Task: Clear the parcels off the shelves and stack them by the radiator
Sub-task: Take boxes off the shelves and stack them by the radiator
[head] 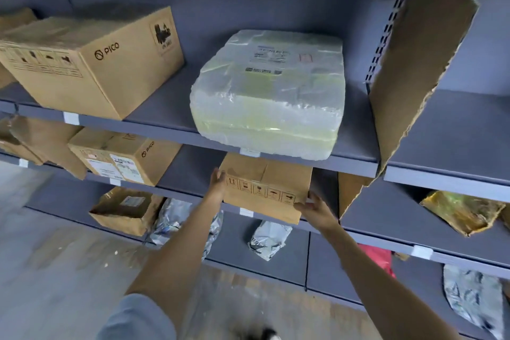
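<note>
Both hands clasp a brown cardboard box (266, 188) on the middle shelf (193, 196): the left hand (218, 182) lies flat against its left side, and the right hand (313, 208) curls its fingers round the lower right corner. Its long axis runs left to right along the shelf, its row of handling symbols faces outward, and its front overhangs the shelf lip. Directly above, a plastic-wrapped parcel (270, 94) juts over the upper shelf edge (165, 130), with bare shelf on either side of the box.
</note>
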`<state>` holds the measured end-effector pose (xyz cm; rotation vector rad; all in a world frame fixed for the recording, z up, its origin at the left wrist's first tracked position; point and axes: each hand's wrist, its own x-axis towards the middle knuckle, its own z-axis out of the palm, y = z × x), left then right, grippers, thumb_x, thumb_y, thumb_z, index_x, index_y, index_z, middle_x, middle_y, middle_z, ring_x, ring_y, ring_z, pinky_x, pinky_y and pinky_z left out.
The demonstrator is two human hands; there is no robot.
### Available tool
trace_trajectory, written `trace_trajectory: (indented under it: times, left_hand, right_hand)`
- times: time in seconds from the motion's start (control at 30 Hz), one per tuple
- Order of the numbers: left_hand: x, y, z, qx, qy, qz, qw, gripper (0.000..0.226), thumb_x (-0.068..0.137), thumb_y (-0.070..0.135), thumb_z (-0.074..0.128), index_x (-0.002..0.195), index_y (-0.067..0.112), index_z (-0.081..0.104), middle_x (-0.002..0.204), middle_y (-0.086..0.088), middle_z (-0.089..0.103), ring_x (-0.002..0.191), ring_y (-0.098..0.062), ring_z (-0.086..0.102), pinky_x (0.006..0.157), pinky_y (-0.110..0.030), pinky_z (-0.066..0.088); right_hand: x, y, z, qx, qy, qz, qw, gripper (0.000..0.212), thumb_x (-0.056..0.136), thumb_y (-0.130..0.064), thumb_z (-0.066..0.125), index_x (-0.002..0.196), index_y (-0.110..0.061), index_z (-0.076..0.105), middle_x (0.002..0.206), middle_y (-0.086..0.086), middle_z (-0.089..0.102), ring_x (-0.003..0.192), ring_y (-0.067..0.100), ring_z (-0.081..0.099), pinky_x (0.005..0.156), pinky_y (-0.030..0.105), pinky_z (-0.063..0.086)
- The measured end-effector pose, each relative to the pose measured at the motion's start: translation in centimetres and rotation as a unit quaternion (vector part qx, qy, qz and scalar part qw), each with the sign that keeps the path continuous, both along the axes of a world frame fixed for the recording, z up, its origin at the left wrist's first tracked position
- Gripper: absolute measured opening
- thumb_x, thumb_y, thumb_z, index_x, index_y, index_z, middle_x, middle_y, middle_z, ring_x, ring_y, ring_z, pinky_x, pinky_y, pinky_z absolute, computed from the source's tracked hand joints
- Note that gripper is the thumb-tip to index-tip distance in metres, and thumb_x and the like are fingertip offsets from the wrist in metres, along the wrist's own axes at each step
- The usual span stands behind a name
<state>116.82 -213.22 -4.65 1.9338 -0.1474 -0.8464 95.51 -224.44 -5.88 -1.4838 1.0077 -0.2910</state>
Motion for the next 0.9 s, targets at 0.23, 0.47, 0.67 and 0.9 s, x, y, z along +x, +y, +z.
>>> trace_trajectory:
  times: [0.23,0.47,0.67,0.9]
  left_hand:
    - [2.9,0.6,-0.5,-0.029,0.039,0.038,0.998,0.045,0.103,0.032,0.025,0.139,0.010,0.042,0.139,-0.006,0.045,0.128,-0.026,0.043,0.101,-0.042,0.038]
    - [4.4,7.3,-4.3,0.061,-0.040,0.048,0.996,0.062,0.099,0.047,0.028,0.109,-0.004,0.062,0.114,-0.026,0.063,0.102,-0.037,0.061,0.093,-0.044,0.048]
    - [3.5,8.2,-3.7,0.192,-0.045,-0.197,0.960,0.069,0.093,0.062,0.023,0.126,0.010,0.053,0.129,-0.012,0.057,0.111,-0.027,0.055,0.099,-0.038,0.043]
    - [2.9,3.9,-2.6,0.105,0.021,-0.193,0.975,0.069,0.084,0.061,0.052,0.138,0.020,0.045,0.146,0.000,0.041,0.133,-0.020,0.039,0.104,-0.026,0.031]
  right_hand:
    - [-0.2,0.1,0.1,-0.006,0.010,-0.150,0.989,0.030,0.088,-0.031,0.057,0.087,-0.003,0.066,0.084,0.006,0.062,0.083,0.022,0.055,0.077,0.031,0.041]
    - [-2.3,1.9,-1.6,0.011,0.081,-0.185,0.979,0.062,0.094,-0.043,0.042,0.051,-0.002,0.060,0.046,0.009,0.063,0.047,0.023,0.061,0.067,0.035,0.055]
    - [-2.0,2.3,-1.3,0.014,0.245,0.018,0.969,0.074,0.086,-0.069,0.031,0.062,-0.007,0.063,0.049,0.006,0.065,0.050,0.017,0.064,0.055,0.022,0.050]
    - [1.0,0.4,-0.5,0.073,0.149,-0.038,0.985,0.062,0.085,-0.053,0.057,0.133,-0.018,0.043,0.126,0.008,0.058,0.105,0.028,0.062,0.079,0.039,0.055]
